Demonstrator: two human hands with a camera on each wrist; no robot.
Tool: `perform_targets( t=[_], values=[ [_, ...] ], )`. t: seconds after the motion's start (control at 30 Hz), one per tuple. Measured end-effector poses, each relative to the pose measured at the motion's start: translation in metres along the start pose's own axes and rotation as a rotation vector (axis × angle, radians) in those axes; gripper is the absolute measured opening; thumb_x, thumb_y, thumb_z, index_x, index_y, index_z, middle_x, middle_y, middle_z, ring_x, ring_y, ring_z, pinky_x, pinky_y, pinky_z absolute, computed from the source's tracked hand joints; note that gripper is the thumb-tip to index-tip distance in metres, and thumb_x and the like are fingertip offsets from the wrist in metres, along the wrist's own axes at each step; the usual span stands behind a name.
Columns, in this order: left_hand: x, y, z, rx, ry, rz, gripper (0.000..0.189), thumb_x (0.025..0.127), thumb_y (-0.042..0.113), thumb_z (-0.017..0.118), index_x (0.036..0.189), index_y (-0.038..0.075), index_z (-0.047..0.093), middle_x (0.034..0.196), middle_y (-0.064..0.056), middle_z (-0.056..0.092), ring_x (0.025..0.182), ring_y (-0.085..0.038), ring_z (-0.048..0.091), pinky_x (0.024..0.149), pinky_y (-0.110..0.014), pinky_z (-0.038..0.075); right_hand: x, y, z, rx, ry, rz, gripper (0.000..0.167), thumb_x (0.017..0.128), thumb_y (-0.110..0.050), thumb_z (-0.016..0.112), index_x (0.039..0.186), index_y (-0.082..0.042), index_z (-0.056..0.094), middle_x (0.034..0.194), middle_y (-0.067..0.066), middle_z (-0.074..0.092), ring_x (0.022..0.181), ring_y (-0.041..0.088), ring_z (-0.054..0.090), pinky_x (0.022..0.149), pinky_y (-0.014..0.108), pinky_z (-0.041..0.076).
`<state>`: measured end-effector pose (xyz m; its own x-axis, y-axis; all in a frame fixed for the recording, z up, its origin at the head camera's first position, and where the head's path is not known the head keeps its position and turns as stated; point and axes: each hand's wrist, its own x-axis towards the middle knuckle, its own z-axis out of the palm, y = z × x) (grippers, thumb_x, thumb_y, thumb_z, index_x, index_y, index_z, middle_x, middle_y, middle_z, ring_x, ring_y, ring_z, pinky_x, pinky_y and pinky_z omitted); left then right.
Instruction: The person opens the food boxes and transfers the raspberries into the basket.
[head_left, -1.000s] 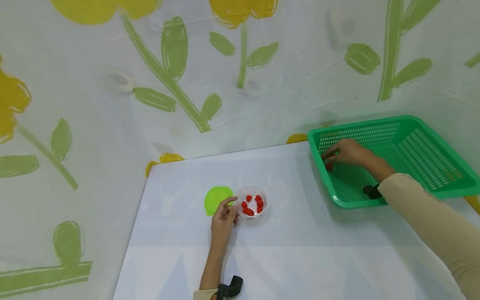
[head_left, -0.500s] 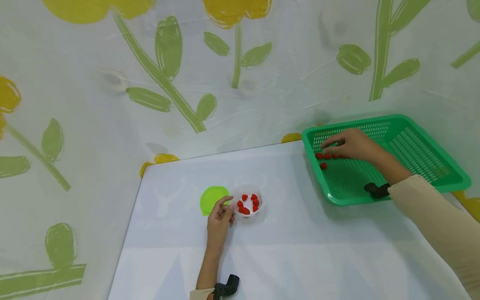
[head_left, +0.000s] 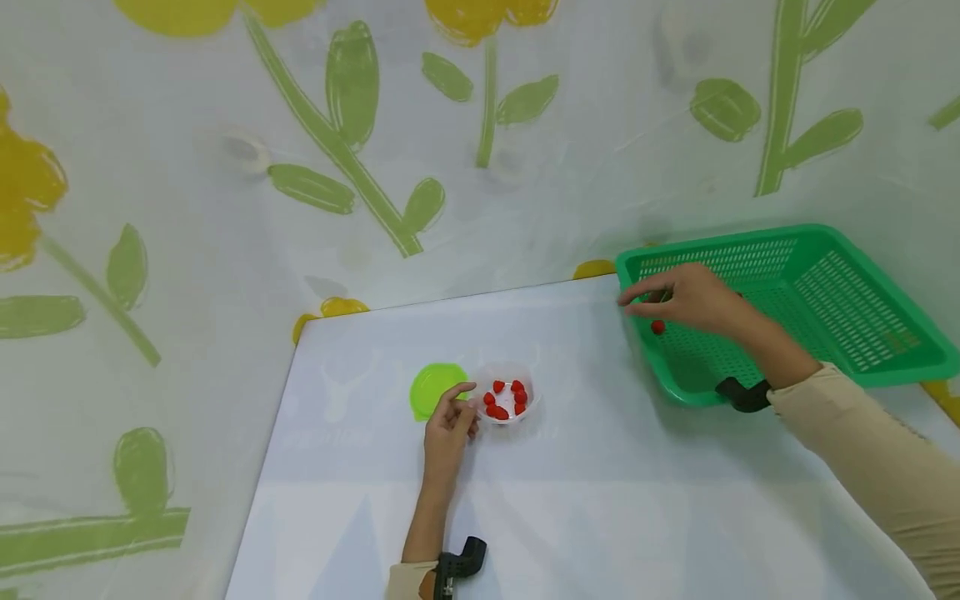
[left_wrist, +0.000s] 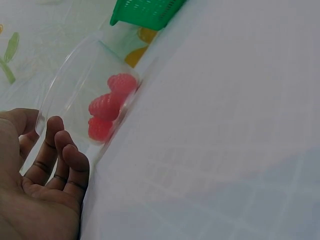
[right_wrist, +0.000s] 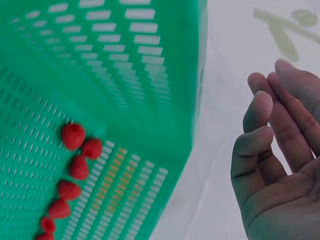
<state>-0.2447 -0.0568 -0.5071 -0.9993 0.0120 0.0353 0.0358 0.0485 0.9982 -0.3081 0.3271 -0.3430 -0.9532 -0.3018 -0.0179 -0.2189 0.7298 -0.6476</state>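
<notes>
My left hand [head_left: 447, 421] pinches the near-left rim of a clear plastic bowl [head_left: 506, 370], which stands on the white table. Several red raspberries [left_wrist: 106, 106] lie inside the bowl. My right hand [head_left: 688, 298] is raised over the left rim of a green mesh basket [head_left: 888, 321]. Its fingers are loosely bent, and nothing shows between them in the right wrist view. A row of raspberries [right_wrist: 68, 190] lies along one inner wall of the basket, and a single raspberry [head_left: 657, 327] sits just off that row. In the head view my right hand hides most of the row.
A flat lime-green lid [head_left: 433, 388] lies left of the bowl, beside my left hand. The basket stands at the table's back right. A hanging cloth [head_left: 570, 200] with printed flowers rises behind the table [head_left: 585, 517].
My right hand has come up from the raspberries in the basket and shifted left over its rim. My left hand stays at the bowl; the head view has shifted slightly.
</notes>
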Motion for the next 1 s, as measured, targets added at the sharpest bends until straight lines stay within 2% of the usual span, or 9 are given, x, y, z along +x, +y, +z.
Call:
perform_targets(
  t=[0.07,0.17,0.33,0.43,0.6,0.73,0.87,1.0],
  values=[
    [0.001,0.002,0.001,-0.005,0.001,0.0,0.029,0.1,0.015,0.063,0.129,0.017,0.064,0.086,-0.012,0.057,0.072,-0.024,0.054,0.064,-0.023,0.05,0.002,-0.006,0.004,0.012,-0.011,-0.032,0.019,0.093,-0.03,0.074,0.109,-0.023,0.078,0.061,-0.001,0.058,0.05,0.011,0.036,0.049,0.028,0.034],
    [0.001,0.003,0.001,-0.02,0.007,-0.013,0.027,0.1,0.014,0.063,0.126,0.02,0.065,0.085,-0.011,0.056,0.071,-0.024,0.053,0.063,-0.022,0.049,0.004,-0.013,0.013,0.03,-0.027,-0.083,0.016,0.092,-0.027,0.075,0.106,-0.021,0.079,0.066,-0.004,0.064,0.057,0.014,0.047,0.052,0.028,0.04],
    [0.001,0.003,0.002,-0.021,-0.002,-0.037,0.027,0.1,0.016,0.063,0.127,0.019,0.065,0.086,-0.011,0.057,0.072,-0.023,0.053,0.064,-0.022,0.049,0.007,-0.02,0.033,0.055,-0.04,-0.136,0.014,0.09,-0.023,0.077,0.104,-0.022,0.08,0.086,-0.007,0.073,0.074,0.016,0.061,0.058,0.028,0.049],
    [0.002,0.002,0.002,-0.021,-0.001,-0.042,0.028,0.1,0.015,0.063,0.128,0.019,0.065,0.087,-0.011,0.057,0.072,-0.023,0.053,0.064,-0.022,0.049,0.01,-0.025,0.045,0.078,-0.058,-0.167,0.015,0.089,-0.024,0.078,0.104,-0.022,0.079,0.092,-0.008,0.074,0.079,0.015,0.064,0.061,0.029,0.052],
    [0.001,0.003,0.002,-0.034,-0.01,-0.054,0.03,0.101,0.009,0.06,0.13,0.014,0.063,0.085,-0.009,0.057,0.072,-0.025,0.053,0.065,-0.024,0.05,0.014,-0.033,0.068,0.117,-0.097,-0.203,0.017,0.09,-0.023,0.077,0.106,-0.02,0.079,0.092,-0.006,0.074,0.076,0.014,0.063,0.061,0.03,0.053],
    [-0.003,0.017,0.003,-0.036,-0.024,-0.047,0.03,0.1,0.007,0.06,0.13,0.01,0.063,0.084,-0.009,0.057,0.073,-0.026,0.053,0.066,-0.025,0.051,0.017,-0.038,0.087,0.122,-0.124,-0.187,0.017,0.089,-0.024,0.078,0.106,-0.021,0.079,0.092,-0.008,0.073,0.075,0.013,0.063,0.061,0.03,0.053],
    [-0.006,0.031,0.005,-0.039,-0.022,-0.024,0.029,0.1,0.005,0.06,0.129,0.006,0.062,0.085,-0.016,0.058,0.072,-0.023,0.054,0.066,-0.025,0.051,0.018,-0.044,0.102,0.145,-0.155,-0.161,0.017,0.089,-0.024,0.078,0.106,-0.022,0.079,0.093,-0.01,0.073,0.076,0.014,0.062,0.062,0.032,0.053],
    [-0.006,0.031,0.004,-0.034,-0.015,-0.014,0.029,0.1,0.004,0.06,0.129,0.006,0.062,0.087,-0.023,0.057,0.07,-0.021,0.054,0.065,-0.024,0.05,0.021,-0.048,0.116,0.162,-0.163,-0.173,0.017,0.089,-0.022,0.077,0.106,-0.02,0.079,0.094,-0.009,0.073,0.077,0.014,0.062,0.061,0.032,0.054]
  ],
)
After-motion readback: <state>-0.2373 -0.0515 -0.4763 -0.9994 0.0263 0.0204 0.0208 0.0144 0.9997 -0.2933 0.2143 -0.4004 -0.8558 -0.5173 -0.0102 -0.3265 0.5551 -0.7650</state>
